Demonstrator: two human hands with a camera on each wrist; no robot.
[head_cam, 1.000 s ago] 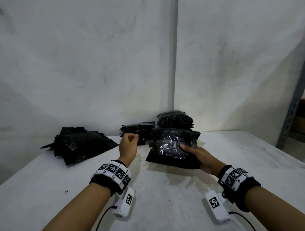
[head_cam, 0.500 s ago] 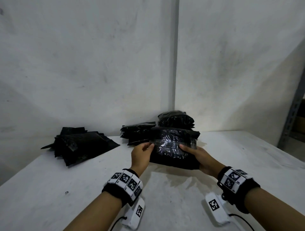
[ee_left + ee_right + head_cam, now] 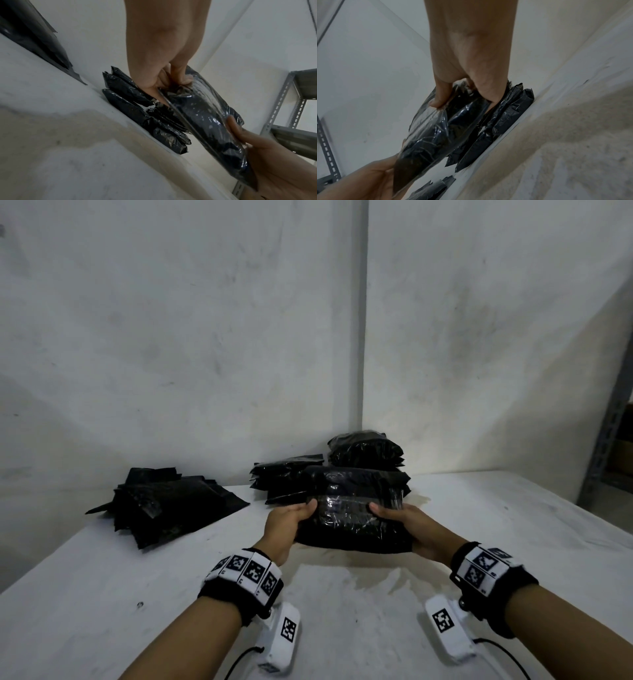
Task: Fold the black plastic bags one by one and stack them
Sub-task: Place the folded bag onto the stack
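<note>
Above the middle of the white tabletop [image 3: 342, 611], both hands hold up one glossy black plastic bag [image 3: 356, 508] with a clear film face, folded over at its top. The left hand [image 3: 287, 525] grips its left edge and the right hand [image 3: 407, 525] its right edge, thumbs lying on the shiny front.

From the head view the fingers behind the bag are hidden. The left wrist view fills that in: the left hand's fingers [image 3: 181, 77] curl round the bag's end, bunching the plastic, while the right hand's thumb [image 3: 235, 129] lies flat on the far end. The right wrist view shows the right thumb [image 3: 440, 97] pinching the clear film, with the other fingers tucked behind the bag.

Just behind the held bag, against the white wall [image 3: 205, 337], sit stacks of folded black bags [image 3: 284, 479]; only the wrist views show them as plump separate packets. Well to the left lies a loose pile of flat black bags [image 3: 164, 508].
</note>
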